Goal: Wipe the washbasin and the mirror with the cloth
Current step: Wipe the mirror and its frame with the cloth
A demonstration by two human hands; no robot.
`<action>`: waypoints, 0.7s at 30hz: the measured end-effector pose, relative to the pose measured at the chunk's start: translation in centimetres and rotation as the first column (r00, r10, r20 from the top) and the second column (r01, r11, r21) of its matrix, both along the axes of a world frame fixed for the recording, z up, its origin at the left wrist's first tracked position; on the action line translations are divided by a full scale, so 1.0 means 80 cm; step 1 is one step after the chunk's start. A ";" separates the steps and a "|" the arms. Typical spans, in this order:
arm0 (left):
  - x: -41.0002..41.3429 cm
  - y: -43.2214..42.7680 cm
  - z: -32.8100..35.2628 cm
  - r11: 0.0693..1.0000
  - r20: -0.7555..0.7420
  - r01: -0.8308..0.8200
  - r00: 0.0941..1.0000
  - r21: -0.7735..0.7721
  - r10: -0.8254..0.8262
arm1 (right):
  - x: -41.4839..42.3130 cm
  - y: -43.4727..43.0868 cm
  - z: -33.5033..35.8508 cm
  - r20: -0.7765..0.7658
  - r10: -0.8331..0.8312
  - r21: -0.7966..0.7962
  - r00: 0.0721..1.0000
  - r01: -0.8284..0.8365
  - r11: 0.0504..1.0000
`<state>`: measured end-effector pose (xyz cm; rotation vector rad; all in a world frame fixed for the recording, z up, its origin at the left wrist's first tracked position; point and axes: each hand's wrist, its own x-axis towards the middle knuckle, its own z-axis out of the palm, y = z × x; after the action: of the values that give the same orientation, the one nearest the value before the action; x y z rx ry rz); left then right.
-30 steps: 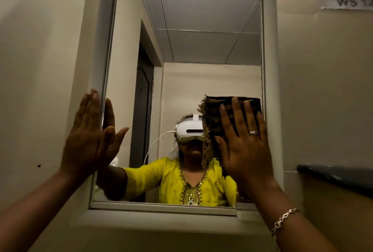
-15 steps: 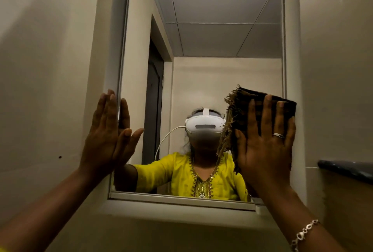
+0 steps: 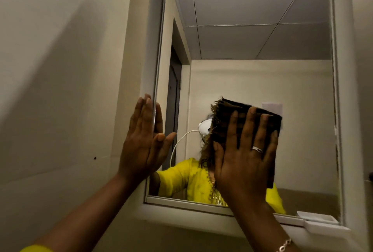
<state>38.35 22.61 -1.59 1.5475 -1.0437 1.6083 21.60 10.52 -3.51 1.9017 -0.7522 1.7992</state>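
Mirror [image 3: 252,49]: hung on a pale wall [image 3: 60,70] inside a white frame [image 3: 149,70]; ceiling panels, a dark door and a figure in yellow with a white headset are reflected in the glass.

Cloth [image 3: 228,116]: dark, folded, with a frayed left edge; it is pressed flat against the lower middle of the glass, and its top and left parts are seen above and beside the fingers.

Right hand [image 3: 244,160]: laid flat on the cloth, palm toward the glass, the cloth pinned beneath it. The fingers [image 3: 249,126] are extended and slightly spread, pointing up; no fist is made round the fabric. A ring [image 3: 257,149] is worn on one finger and a bracelet [image 3: 284,244] at the wrist.

Left hand [image 3: 141,146]: placed against the left side of the frame, near the lower corner. It is held wide, fingers straight and close together, thumb angled out toward the glass; nothing is held in it.

Sleeve [image 3: 36,248]: a yellow edge is seen at the bottom left.

Tray [image 3: 321,223]: a small white one is fixed at the frame's lower right corner.

Washbasin: out of view.
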 end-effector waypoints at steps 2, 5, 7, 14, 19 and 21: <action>-0.008 0.003 -0.001 0.999 0.020 0.053 0.998 0.004 -0.053 | 0.014 0.013 0.001 -0.003 0.022 -0.009 1.000 -0.022 1.000; -0.024 0.009 -0.001 0.984 0.042 0.176 0.983 0.022 -0.177 | 0.038 0.035 0.002 -0.029 0.063 -0.024 0.998 -0.064 0.998; -0.029 0.013 -0.001 0.959 0.036 0.283 0.958 0.025 -0.284 | 0.054 0.051 0.003 -0.047 0.097 -0.042 0.994 -0.099 0.994; -0.019 0.014 -0.002 0.918 0.014 0.396 0.918 0.001 -0.396 | 0.094 0.090 0.008 -0.065 0.149 -0.020 0.987 -0.151 0.988; -0.017 0.016 -0.001 0.896 0.014 0.444 0.896 -0.022 -0.444 | 0.103 0.092 0.009 -0.105 0.110 -0.060 0.988 -0.116 0.991; -0.017 0.016 -0.002 0.900 0.013 0.436 0.900 -0.018 -0.436 | 0.103 0.091 0.010 -0.136 0.108 -0.079 0.985 -0.120 0.990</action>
<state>37.01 23.85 -1.77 1.1834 -1.2691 1.3066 29.85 17.78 -2.73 2.0189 -0.5213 1.7224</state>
